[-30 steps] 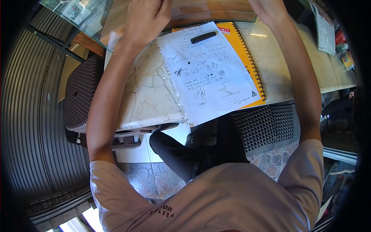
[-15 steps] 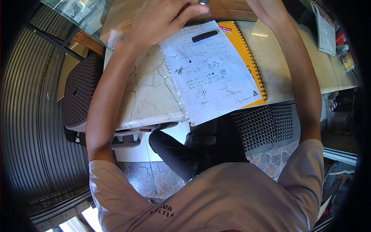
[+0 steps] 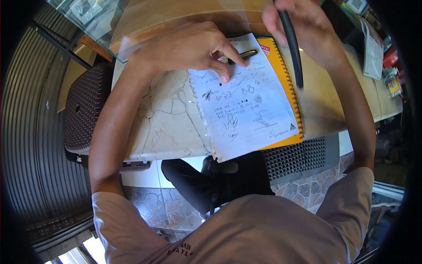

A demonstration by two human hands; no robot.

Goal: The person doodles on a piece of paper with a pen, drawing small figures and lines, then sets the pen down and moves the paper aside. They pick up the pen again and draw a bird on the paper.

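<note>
My left hand (image 3: 193, 47) rests over the upper left part of a loose sheet of lined paper (image 3: 250, 127), thumb and index finger apart, fingertips right at the sheet. Partly hidden behind its index finger, a short black pen-like piece (image 3: 249, 54) with a shiny edge lies on the paper. Handwriting, small drawings and signatures cover the sheet. Beneath it is a yellow spiral notebook (image 3: 285, 94). Raised at the upper right, my right hand (image 3: 305, 31) is closed around a long slim black pen-like thing (image 3: 293, 48), its tapered end pointing down; the hand is somewhat blurred.
A cracked marble-patterned table (image 3: 162, 114) carries the papers. A glass case (image 3: 94, 26) stands at the far left, with a brown woven chair (image 3: 85, 108) below it. Packets and papers (image 3: 373, 53) sit at the right. My legs (image 3: 237, 180) are under the table's near edge.
My left hand has come down from the top edge onto the paper, without the shiny thing seen at its fingertips. My right hand has entered view with the long black thing. The view has shifted slightly.
</note>
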